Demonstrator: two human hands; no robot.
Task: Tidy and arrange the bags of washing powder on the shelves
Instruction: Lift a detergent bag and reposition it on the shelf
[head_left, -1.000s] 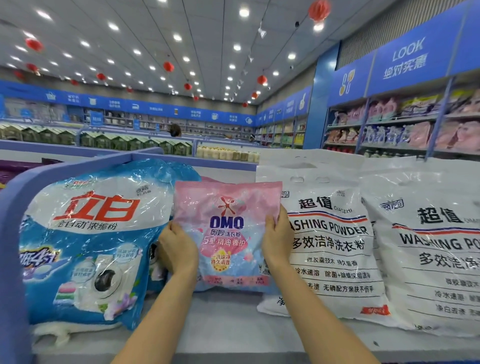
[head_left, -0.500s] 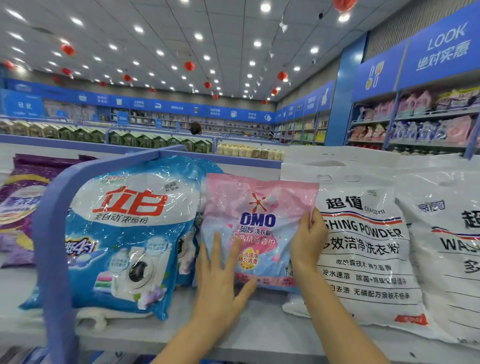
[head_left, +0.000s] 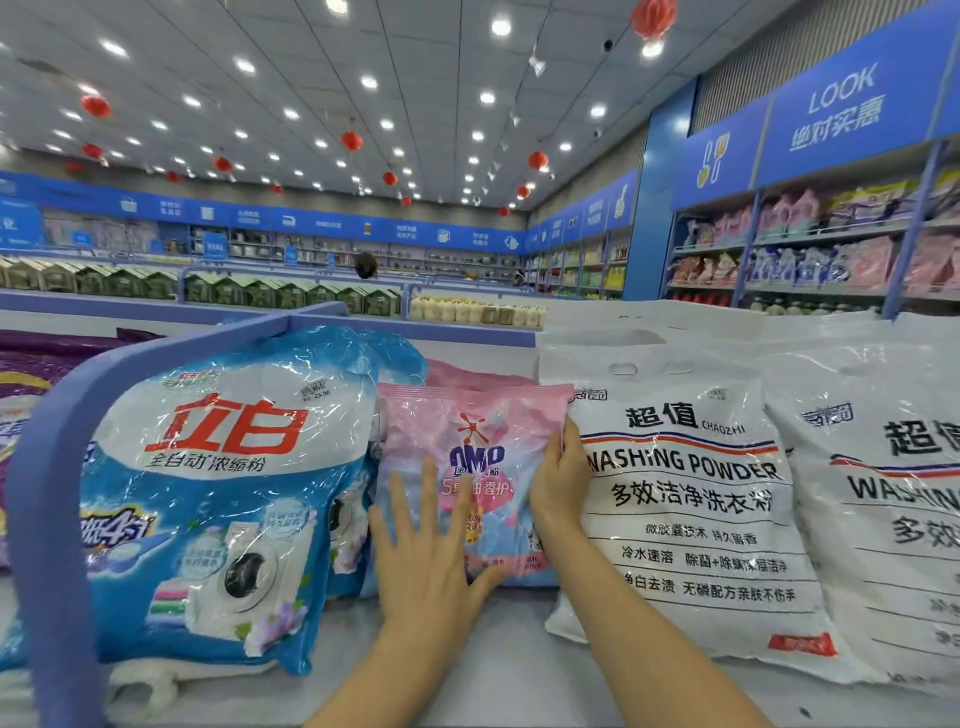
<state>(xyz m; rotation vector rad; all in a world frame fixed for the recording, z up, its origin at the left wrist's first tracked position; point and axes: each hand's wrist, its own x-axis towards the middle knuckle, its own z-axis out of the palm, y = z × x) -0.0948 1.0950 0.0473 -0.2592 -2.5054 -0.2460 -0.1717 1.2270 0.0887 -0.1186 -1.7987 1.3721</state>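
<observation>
Our pink bag stands upright on the shelf, between the blue bag and the white bag, touching both. Our left hand presses flat on its front, fingers straight and spread; our right hand grips its right edge.

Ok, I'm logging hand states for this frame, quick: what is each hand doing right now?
Left hand: open, fingers straight, pressing flat on the pink OMO bag.
Right hand: closed, gripping the pink OMO bag by its right edge.
</observation>
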